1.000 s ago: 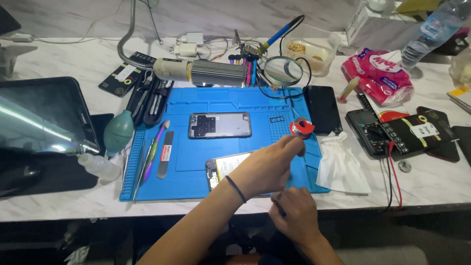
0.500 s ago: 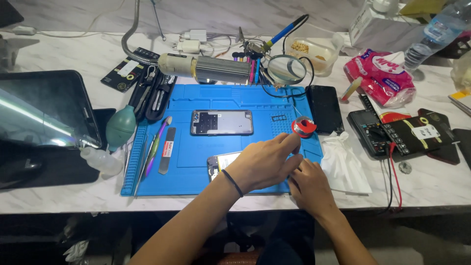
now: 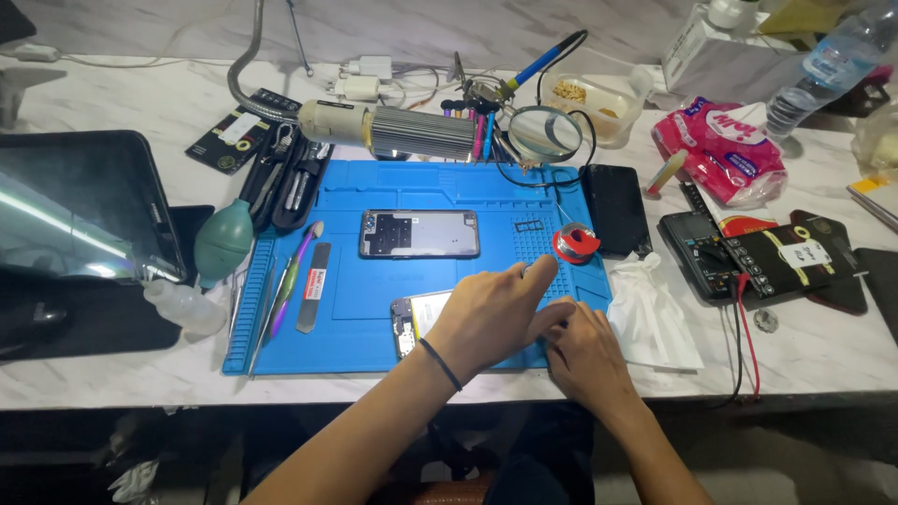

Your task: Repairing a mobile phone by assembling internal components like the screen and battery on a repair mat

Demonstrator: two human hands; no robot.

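1. Clearly, both our hands meet low in the frame's centre: left hand [image 3: 494, 313] lies flat, fingers spread, over the opened phone [image 3: 416, 323] on the blue repair mat [image 3: 393, 192]; right hand [image 3: 587, 355] curls beside it, and we cannot tell whether it pinches anything.
2. Pressing too hard could crack the exposed phone.
3. A careless sweep might knock the red solder spool [image 3: 575, 245] just above our fingertips.

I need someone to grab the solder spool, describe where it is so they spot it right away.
Find the blue mat in the middle of the table. The solder spool sits at its right edge, beside the black phone. It is the only small round red reel there.
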